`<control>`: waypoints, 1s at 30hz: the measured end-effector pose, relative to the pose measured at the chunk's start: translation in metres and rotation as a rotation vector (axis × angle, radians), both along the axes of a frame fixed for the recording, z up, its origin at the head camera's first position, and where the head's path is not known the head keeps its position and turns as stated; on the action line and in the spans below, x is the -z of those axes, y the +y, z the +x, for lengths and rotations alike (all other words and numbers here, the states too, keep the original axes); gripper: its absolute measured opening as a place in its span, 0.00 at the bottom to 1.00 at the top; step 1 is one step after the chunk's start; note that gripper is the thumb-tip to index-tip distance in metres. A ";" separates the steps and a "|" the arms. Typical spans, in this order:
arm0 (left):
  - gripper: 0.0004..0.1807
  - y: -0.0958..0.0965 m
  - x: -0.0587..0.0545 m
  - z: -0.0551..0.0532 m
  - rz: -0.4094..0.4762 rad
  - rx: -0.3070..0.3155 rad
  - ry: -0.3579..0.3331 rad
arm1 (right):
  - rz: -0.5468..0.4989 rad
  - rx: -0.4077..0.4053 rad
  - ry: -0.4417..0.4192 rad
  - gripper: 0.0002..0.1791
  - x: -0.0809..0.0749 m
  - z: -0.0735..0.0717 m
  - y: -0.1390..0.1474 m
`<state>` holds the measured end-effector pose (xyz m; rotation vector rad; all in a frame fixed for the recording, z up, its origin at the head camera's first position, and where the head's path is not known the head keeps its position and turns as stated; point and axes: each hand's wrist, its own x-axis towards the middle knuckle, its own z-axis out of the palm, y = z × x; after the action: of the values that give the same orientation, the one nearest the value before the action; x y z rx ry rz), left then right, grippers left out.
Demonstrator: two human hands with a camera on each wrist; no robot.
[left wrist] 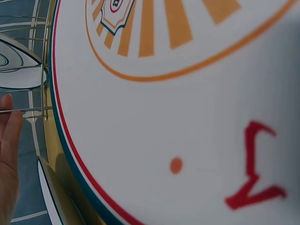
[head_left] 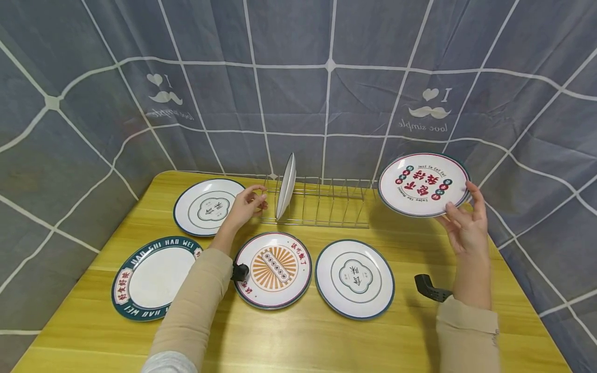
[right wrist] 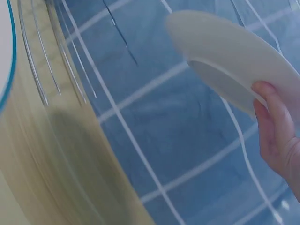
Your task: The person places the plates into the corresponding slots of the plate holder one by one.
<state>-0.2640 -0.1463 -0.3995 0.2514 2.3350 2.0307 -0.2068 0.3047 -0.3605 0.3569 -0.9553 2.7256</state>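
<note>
My right hand (head_left: 468, 228) holds a white plate (head_left: 422, 181) with red lettering and green and red dots by its near right edge. The plate is raised and tilted, printed face towards the head camera; its plain underside (right wrist: 220, 51) shows in the right wrist view. At the left end of a wire dish rack (head_left: 326, 207), my left hand (head_left: 247, 207) has bent fingers, with fingertips pinching the end wires. Beside those fingertips one plate (head_left: 286, 186) stands upright in the rack, nearly edge-on.
On the wooden table (head_left: 275, 342) lie a sunburst plate (head_left: 272, 269), a plate with a grey emblem (head_left: 354, 280), a similar plate (head_left: 207, 207) at back left and a green-rimmed oval plate (head_left: 156, 280). A grey checked curtain (head_left: 298, 98) hangs behind the rack.
</note>
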 end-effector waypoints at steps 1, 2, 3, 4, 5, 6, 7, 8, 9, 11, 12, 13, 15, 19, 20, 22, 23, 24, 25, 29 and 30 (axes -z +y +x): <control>0.17 0.000 0.000 0.000 0.001 0.001 -0.001 | 0.012 -0.004 0.002 0.31 -0.001 -0.002 -0.005; 0.17 0.000 0.000 -0.001 0.001 0.002 -0.001 | 0.025 -0.011 0.001 0.31 -0.003 -0.005 -0.010; 0.17 0.000 0.001 -0.001 0.001 0.004 0.000 | 0.038 -0.018 -0.002 0.31 -0.004 -0.007 -0.016; 0.18 0.000 0.001 -0.001 0.000 0.006 0.000 | 0.061 -0.024 -0.004 0.31 -0.005 -0.009 -0.021; 0.18 0.000 0.001 -0.001 0.000 0.009 -0.001 | 0.085 -0.029 -0.009 0.31 -0.006 -0.011 -0.026; 0.18 0.000 0.002 -0.001 -0.001 0.010 -0.001 | 0.108 -0.034 -0.015 0.30 -0.007 -0.013 -0.032; 0.18 0.000 0.002 -0.002 0.003 0.010 -0.003 | 0.138 -0.036 -0.021 0.30 -0.008 -0.016 -0.037; 0.18 0.000 0.002 -0.002 0.002 0.012 -0.004 | 0.168 -0.040 -0.027 0.30 -0.009 -0.018 -0.043; 0.18 0.000 0.003 -0.002 0.001 0.013 -0.004 | 0.200 -0.042 -0.032 0.30 -0.010 -0.020 -0.049; 0.18 0.000 0.003 -0.003 0.001 0.012 -0.004 | 0.250 -0.053 -0.048 0.30 -0.013 -0.024 -0.061; 0.18 -0.001 0.004 -0.003 0.002 0.011 -0.003 | 0.278 -0.056 -0.056 0.30 -0.014 -0.026 -0.067; 0.18 -0.001 0.007 -0.005 0.003 0.012 0.002 | 0.307 -0.060 -0.065 0.30 -0.015 -0.028 -0.074; 0.17 -0.002 0.008 -0.006 0.000 0.009 0.002 | 0.356 -0.068 -0.083 0.30 -0.018 -0.031 -0.087; 0.16 -0.004 0.019 -0.014 -0.004 0.003 0.009 | 0.471 -0.074 -0.096 0.31 -0.020 -0.037 -0.113; 0.16 -0.004 0.020 -0.015 -0.010 -0.001 0.007 | 0.502 -0.072 -0.095 0.31 -0.020 -0.038 -0.119; 0.17 -0.005 0.026 -0.019 -0.017 -0.004 0.019 | 0.557 -0.073 -0.092 0.32 -0.021 -0.041 -0.129; 0.17 -0.005 0.028 -0.020 -0.022 -0.005 0.025 | 0.583 -0.073 -0.094 0.32 -0.021 -0.042 -0.134; 0.17 -0.005 0.029 -0.020 -0.031 -0.007 0.032 | 0.610 -0.070 -0.096 0.32 -0.021 -0.043 -0.139; 0.17 -0.005 0.029 -0.020 -0.036 -0.008 0.035 | 0.637 -0.066 -0.099 0.33 -0.021 -0.044 -0.144; 0.17 -0.005 0.030 -0.021 -0.040 -0.007 0.033 | 0.730 -0.051 -0.104 0.34 -0.022 -0.049 -0.162; 0.17 -0.005 0.030 -0.021 -0.038 -0.005 0.031 | 0.751 -0.047 -0.105 0.34 -0.022 -0.051 -0.166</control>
<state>-0.2850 -0.1518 -0.4295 0.2778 2.3922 1.9973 -0.2575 0.1382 -0.3386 0.3560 -2.0008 2.3307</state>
